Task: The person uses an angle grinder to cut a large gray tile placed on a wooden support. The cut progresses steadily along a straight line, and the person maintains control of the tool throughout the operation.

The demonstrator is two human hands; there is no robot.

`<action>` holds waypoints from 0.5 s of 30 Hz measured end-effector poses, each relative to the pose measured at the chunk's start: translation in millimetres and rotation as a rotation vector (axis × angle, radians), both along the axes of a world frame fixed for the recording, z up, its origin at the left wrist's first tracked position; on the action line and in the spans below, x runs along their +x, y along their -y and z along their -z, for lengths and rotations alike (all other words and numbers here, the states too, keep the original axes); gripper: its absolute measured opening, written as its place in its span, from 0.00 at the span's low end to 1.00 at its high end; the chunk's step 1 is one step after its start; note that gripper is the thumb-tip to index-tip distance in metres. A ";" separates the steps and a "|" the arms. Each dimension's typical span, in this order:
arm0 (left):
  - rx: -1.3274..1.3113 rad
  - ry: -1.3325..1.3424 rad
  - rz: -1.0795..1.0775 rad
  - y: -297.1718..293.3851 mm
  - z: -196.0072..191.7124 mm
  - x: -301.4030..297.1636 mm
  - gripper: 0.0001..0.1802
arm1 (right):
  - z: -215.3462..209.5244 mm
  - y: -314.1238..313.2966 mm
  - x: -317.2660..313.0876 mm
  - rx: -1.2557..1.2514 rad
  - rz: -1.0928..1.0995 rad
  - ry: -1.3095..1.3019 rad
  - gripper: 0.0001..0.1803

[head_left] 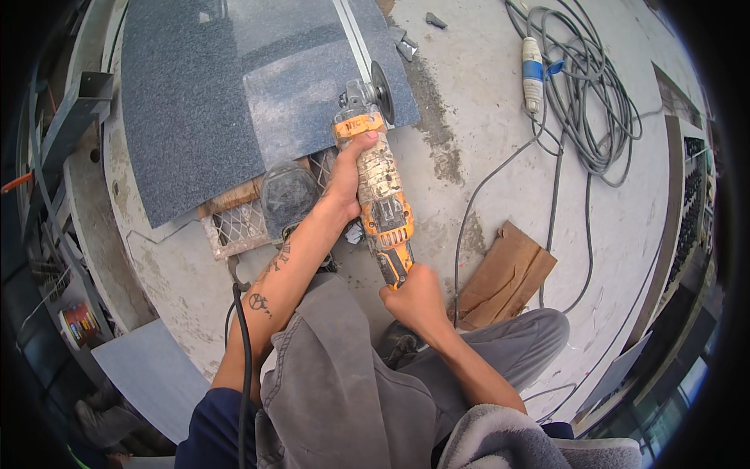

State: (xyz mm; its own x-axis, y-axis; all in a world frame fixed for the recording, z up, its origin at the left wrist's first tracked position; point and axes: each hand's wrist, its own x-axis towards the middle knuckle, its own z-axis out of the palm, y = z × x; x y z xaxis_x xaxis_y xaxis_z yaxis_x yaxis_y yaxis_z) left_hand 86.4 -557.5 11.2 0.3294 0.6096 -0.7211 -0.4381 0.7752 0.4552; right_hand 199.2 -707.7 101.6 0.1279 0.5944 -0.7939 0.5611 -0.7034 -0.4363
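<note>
The right hand (416,295) is wrapped tight around the rear end of a dusty orange and grey angle grinder (380,195), just above the person's bent knees in grey trousers (351,375). Just ahead of it, the left hand (348,173) clasps the grinder's body near the head, fingers curled round. Beyond the left hand the dark cutting disc (382,90) stands on edge at the right-hand edge of a speckled dark grey stone slab (203,102), beside a pale straight metal rail (355,35). Under the slab's near edge, to the left of the left hand, a white mesh crate (234,227) and a wooden block (230,197) show. To the right of the right hand a torn piece of brown cardboard (504,273) lies on the bare concrete floor (484,117), with open room around it. Farther right and ahead, a coil of grey cable (594,102) and a white and blue connector (532,70) lie well apart from the grinder.
</note>
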 end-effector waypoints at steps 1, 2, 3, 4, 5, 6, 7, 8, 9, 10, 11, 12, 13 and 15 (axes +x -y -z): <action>0.010 -0.010 0.004 3.6 0.3 0.5 0.30 | -0.5 3.1 -0.1 -0.016 0.013 -0.003 0.15; 0.010 -0.009 0.010 7.1 0.7 0.5 0.30 | -1.0 6.1 -0.3 -0.039 0.026 -0.001 0.15; 0.008 -0.009 0.028 10.4 1.1 -0.6 0.31 | -1.5 8.9 0.1 -0.040 0.029 -0.015 0.15; -0.001 -0.008 0.035 13.3 1.9 -0.2 0.31 | -1.9 11.8 1.1 -0.048 0.029 -0.023 0.15; -0.023 -0.002 0.042 16.1 2.4 0.1 0.31 | -2.3 14.5 2.1 -0.056 0.029 -0.032 0.16; -0.046 0.003 0.049 18.8 2.4 0.1 0.32 | -2.6 17.1 3.0 -0.065 0.031 -0.031 0.16; -0.048 -0.006 0.053 21.7 1.9 0.4 0.32 | -2.9 19.4 3.9 -0.074 0.032 -0.031 0.16; -0.051 -0.015 0.057 24.8 1.0 1.0 0.32 | -3.2 21.4 4.5 -0.075 0.031 -0.030 0.16; -0.055 -0.017 0.057 27.4 -0.3 1.5 0.33 | -3.7 23.2 4.7 -0.086 0.032 -0.029 0.16; -0.052 -0.023 0.055 29.4 -1.7 1.8 0.33 | -4.4 24.3 4.5 -0.090 0.033 -0.027 0.15; -0.050 -0.023 0.050 30.8 -3.3 2.0 0.32 | -5.2 24.7 4.1 -0.105 0.028 -0.017 0.15; -0.054 -0.017 0.044 30.9 -4.4 2.6 0.32 | -6.0 24.2 3.6 -0.080 0.036 -0.026 0.15; -0.039 -0.022 0.044 28.4 -4.9 3.3 0.32 | -6.5 22.6 3.3 -0.062 0.038 -0.024 0.15; -0.027 -0.023 0.041 20.8 -5.5 1.3 0.32 | -8.2 17.3 1.4 -0.050 0.044 -0.029 0.14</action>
